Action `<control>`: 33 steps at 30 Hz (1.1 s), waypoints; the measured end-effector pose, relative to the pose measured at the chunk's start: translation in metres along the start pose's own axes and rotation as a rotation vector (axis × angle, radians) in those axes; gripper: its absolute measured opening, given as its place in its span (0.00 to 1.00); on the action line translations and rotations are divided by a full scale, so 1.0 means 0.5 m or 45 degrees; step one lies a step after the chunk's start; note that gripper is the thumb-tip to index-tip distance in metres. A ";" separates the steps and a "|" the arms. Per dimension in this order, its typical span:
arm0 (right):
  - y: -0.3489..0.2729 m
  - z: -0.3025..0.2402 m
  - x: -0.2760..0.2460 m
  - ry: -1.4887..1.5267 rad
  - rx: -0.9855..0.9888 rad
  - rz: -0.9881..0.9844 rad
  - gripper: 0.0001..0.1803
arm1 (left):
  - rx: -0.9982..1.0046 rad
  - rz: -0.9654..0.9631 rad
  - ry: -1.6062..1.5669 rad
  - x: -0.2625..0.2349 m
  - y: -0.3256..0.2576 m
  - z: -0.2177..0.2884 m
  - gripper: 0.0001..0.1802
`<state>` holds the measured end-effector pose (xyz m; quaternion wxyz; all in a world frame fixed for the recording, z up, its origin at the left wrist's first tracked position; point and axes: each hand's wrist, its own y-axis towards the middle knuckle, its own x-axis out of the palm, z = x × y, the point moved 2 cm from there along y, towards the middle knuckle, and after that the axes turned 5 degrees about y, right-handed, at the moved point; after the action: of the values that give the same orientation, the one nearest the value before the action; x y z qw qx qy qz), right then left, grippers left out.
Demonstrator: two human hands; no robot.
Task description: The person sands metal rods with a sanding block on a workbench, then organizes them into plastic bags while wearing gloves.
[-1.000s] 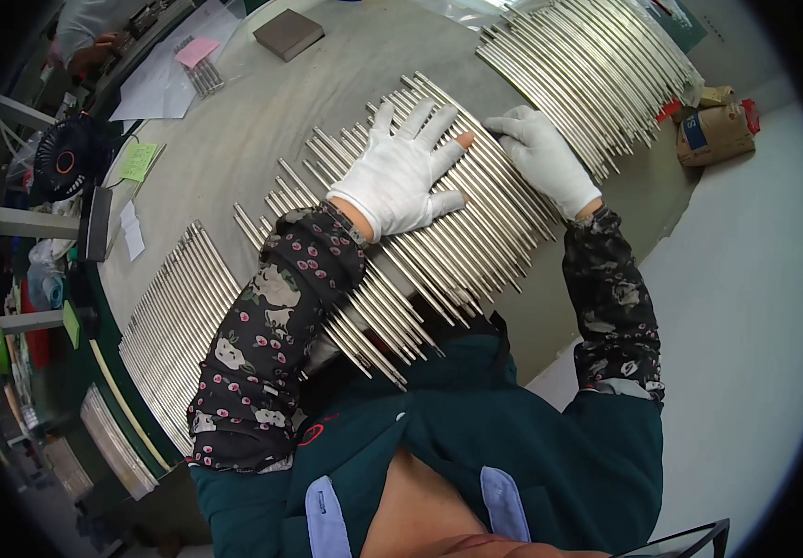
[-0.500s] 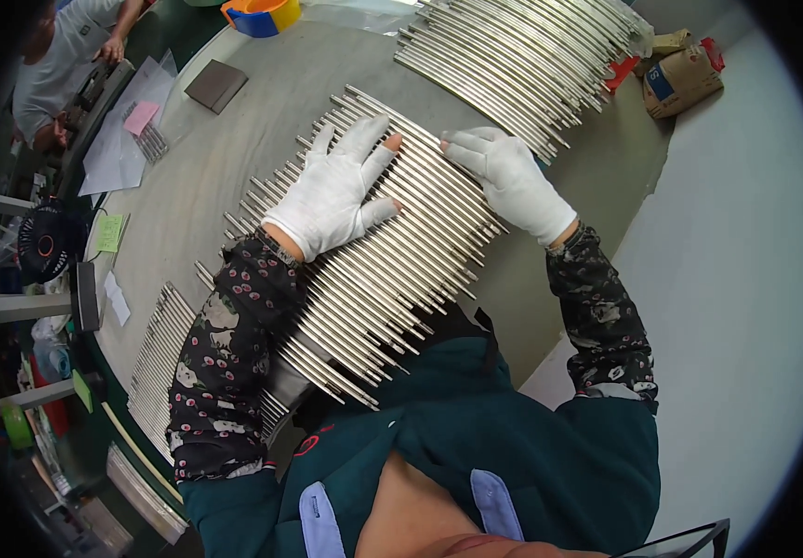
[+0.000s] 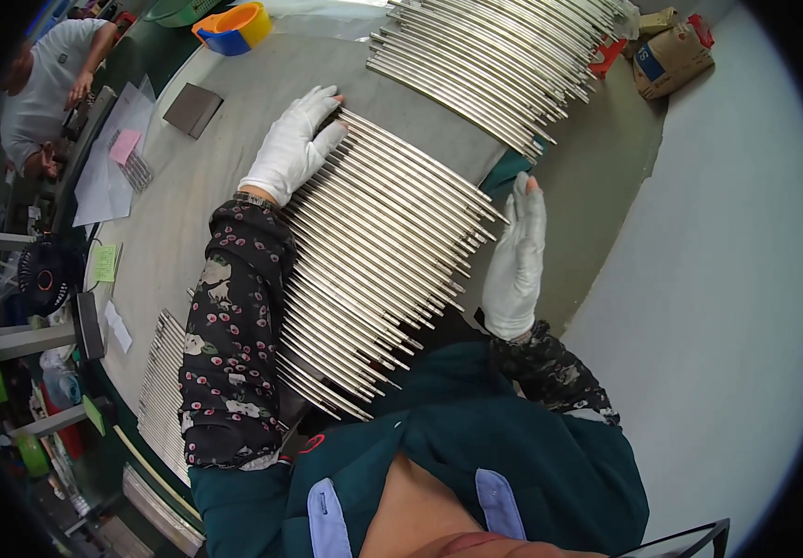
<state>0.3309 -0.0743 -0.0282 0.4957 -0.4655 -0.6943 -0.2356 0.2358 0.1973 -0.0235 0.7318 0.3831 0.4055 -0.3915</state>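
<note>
A broad row of slim, shiny metal rods [image 3: 387, 223] lies side by side across the table in front of me. My left hand [image 3: 294, 144], in a white glove with bare fingertips, rests along the rods' left ends near the far corner, fingers stretched out. It covers some of those ends, and my forearm hides others. On the opposite side, my right hand [image 3: 516, 260], gloved the same way, is held flat and edge-up beside the right ends, fingers pointing away from me. Whether its palm touches the rods I cannot tell. The right ends form an uneven edge towards me.
A second row of rods [image 3: 494, 65] lies at the far right, and a third [image 3: 164, 391] at the near left. A dark block [image 3: 192, 111] and an orange-and-blue tape dispenser [image 3: 236, 30] stand beyond. A brown sack [image 3: 671, 65] is by the wall. Another person [image 3: 57, 84] works at far left.
My left hand has slid left from the top of the rods to their left ends. My right hand has come off the far corner and moved nearer, turning flat beside the right ends.
</note>
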 end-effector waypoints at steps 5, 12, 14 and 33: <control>-0.007 0.014 0.000 -0.188 -0.088 -0.081 0.43 | -0.067 -0.015 -0.380 0.000 -0.011 -0.011 0.23; -0.019 0.005 -0.026 -0.519 -0.193 -0.309 0.43 | -0.005 -0.090 -0.461 -0.022 -0.017 -0.012 0.28; -0.019 0.007 -0.035 -0.612 -0.220 -0.379 0.43 | -0.029 -0.119 -0.366 -0.035 -0.027 -0.002 0.29; -0.039 0.015 -0.067 -1.253 -0.570 -0.781 0.39 | 0.253 -0.126 0.445 -0.083 -0.168 0.075 0.40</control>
<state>0.3130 -0.0911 -0.0591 -0.0824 -0.3916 -0.8773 -0.2651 0.1573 0.1417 0.0071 0.5888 0.4952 0.5039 -0.3926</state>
